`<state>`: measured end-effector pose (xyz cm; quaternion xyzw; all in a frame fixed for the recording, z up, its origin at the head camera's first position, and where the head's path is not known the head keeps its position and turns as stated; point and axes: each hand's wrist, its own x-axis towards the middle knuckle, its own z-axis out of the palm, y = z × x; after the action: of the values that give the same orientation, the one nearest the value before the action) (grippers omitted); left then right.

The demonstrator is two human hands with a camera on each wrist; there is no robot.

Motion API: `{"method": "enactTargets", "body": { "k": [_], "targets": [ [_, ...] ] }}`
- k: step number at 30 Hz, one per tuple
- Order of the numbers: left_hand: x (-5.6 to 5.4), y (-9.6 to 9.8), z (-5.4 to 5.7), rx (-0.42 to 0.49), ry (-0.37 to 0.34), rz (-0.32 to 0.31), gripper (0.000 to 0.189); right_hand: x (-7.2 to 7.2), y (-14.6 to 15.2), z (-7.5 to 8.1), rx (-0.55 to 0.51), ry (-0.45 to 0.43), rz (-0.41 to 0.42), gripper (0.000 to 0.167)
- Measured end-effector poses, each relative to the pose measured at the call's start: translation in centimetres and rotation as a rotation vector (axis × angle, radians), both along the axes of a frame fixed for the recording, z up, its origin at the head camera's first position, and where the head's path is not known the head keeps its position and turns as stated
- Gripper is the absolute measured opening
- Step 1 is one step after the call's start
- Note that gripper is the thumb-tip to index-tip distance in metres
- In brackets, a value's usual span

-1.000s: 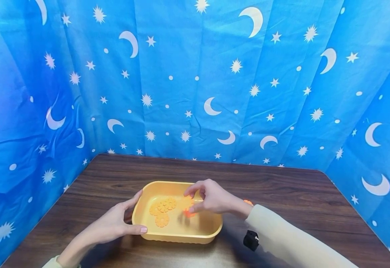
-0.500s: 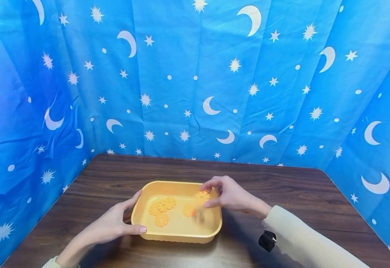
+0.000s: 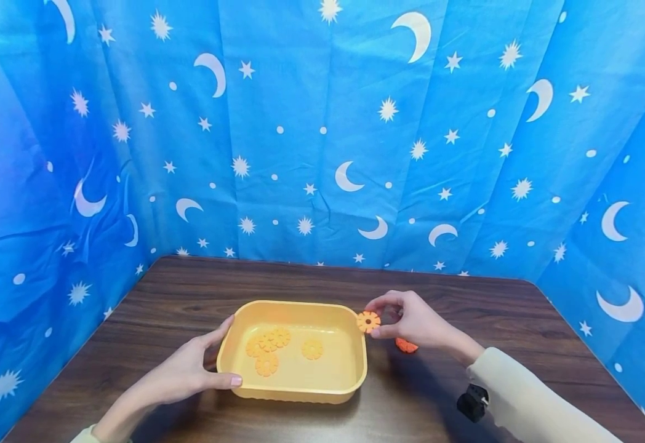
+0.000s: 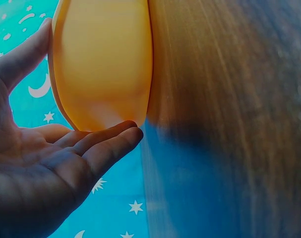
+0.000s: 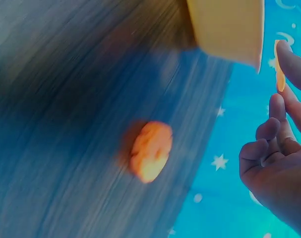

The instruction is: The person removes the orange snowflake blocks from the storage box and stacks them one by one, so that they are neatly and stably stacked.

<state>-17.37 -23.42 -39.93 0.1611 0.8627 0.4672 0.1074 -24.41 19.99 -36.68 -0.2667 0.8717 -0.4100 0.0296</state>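
Note:
A shallow yellow plastic tray [image 3: 300, 390] stands on the table in the head view. My left hand [image 3: 181, 368] holds its left end, thumb on the near corner of the rim and fingers along the far side. My right hand [image 3: 424, 323] pinches an orange, notched, flower-shaped disc [image 3: 362, 322] between thumb and finger. That disc is just beyond the tray's right rim, seen edge-on in the right wrist view. Inside the tray lie several more orange discs: an overlapping cluster [image 3: 267, 364] at the left and a single disc [image 3: 312, 349] near the middle.
Below my right hand, a small heap of red-orange discs [image 3: 407, 346] lies on the dark wooden table [image 3: 200, 283]. A blue curtain [image 3: 300, 154] with moons and stars surrounds the table's back and sides. A black wrist device [image 3: 472, 403] sits on the right sleeve.
My right hand has lifted a disc out of the tray and carried it right, past the rim. The red-orange heap shows more fully now. My left hand keeps its hold on the tray.

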Motion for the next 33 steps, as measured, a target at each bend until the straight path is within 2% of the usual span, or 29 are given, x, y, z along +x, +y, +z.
{"method": "enactTargets", "body": {
  "k": [6, 17, 33],
  "targets": [
    [0.1, -0.1, 0.1, -0.011, 0.007, 0.005, 0.114, 0.1, 2.6, -1.0, 0.002, -0.042, -0.061, 0.039],
    [0.1, 0.1, 0.1, -0.013, -0.002, 0.006, 0.114, 0.4, 6.1, -2.8, 0.023, -0.058, -0.137, 0.039],
    [0.2, 0.2, 0.4, -0.023, 0.007, 0.006, 0.114, 0.4, 7.5, -4.3, 0.023, -0.094, -0.153, 0.041]
  ]
}}
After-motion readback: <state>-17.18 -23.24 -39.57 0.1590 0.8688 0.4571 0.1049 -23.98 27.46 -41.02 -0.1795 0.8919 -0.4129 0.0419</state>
